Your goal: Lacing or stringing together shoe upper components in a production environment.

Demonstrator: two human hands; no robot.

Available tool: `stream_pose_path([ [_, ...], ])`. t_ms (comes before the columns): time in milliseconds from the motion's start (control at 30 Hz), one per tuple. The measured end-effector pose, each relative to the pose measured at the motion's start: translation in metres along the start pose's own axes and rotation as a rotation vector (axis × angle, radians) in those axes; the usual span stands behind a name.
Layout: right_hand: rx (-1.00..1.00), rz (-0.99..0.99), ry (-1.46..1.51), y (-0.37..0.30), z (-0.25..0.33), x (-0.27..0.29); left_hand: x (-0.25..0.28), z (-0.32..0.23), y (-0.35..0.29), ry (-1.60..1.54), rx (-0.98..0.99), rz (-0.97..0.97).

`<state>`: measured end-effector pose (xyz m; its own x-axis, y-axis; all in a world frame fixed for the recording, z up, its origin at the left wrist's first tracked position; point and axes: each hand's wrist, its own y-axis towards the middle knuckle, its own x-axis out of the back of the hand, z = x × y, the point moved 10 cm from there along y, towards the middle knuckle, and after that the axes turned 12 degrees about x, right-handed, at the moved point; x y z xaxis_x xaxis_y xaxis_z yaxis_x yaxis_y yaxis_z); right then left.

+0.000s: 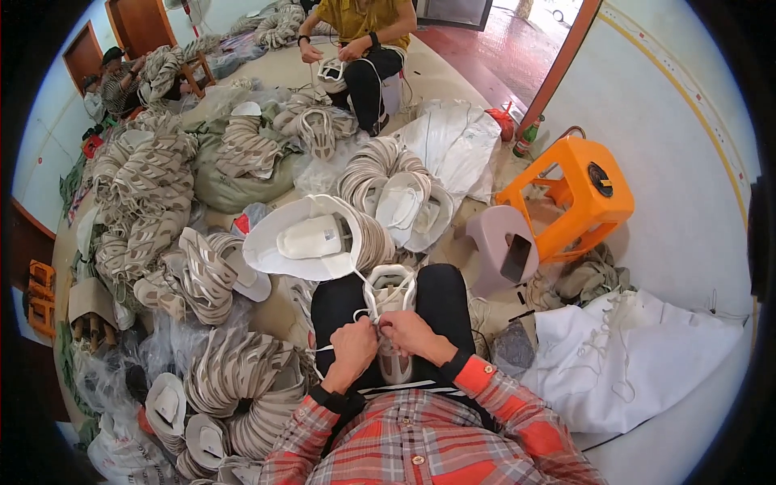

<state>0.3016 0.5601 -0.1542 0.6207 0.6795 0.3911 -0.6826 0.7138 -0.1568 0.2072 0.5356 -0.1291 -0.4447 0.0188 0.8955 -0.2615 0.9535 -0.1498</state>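
A beige and white shoe upper (pixel 397 368) lies between my thighs, its far end up by my knees. A white lace (pixel 369 284) runs loosely across it and toward the stack beyond. My left hand (pixel 352 349) is closed at the upper's left side, with a lace end sticking out past it to the left. Close beside it, my right hand (pixel 411 334) pinches the lace over the middle of the upper. The fingertips almost meet, and the exact grip is partly hidden. Just past my knees lies a curved stack of shoe uppers (pixel 373 245).
Piles of shoe uppers (pixel 153 174) cover the floor to the left. At the right stand an orange stool (pixel 598 214) and a small greyish stool (pixel 485 234) bearing a phone (pixel 516 259). White sacking (pixel 647 356) lies at lower right. A co-worker (pixel 360 40) sits ahead, handling another upper.
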Motion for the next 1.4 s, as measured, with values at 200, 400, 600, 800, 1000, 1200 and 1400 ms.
stream_pose_path([
  [200, 0.308, -0.254, -0.743, -0.011, 0.052, 0.039, 0.029, -0.023, -0.022, -0.037, -0.148, -0.048],
  [400, 0.137, -0.598, 0.561, -0.030, 0.052, 0.128, 0.020, -0.032, -0.040, 0.160, -0.352, -0.197],
  [600, 0.176, -0.531, 1.184, -0.017, 0.030, 0.085, 0.036, -0.011, -0.009, -0.182, -0.162, -0.006],
  [800, 0.512, -1.115, 1.139, -0.175, -0.054, 0.289, 0.021, 0.003, -0.035, -0.664, -0.145, 0.725],
  [1000, 0.574, -1.469, 0.951, -0.298, -0.065, 0.355, 0.014, -0.010, -0.027, -0.752, -0.215, 0.688],
  [1200, 0.776, -1.733, 0.507, -0.428, -0.029, 0.428, 0.018, 0.006, -0.010, -0.679, -0.108, 0.360],
  [1400, 1.155, -1.380, 0.778, -0.438, 0.074, 0.450, 0.034, -0.029, 0.002, -0.662, -0.348, 0.220],
])
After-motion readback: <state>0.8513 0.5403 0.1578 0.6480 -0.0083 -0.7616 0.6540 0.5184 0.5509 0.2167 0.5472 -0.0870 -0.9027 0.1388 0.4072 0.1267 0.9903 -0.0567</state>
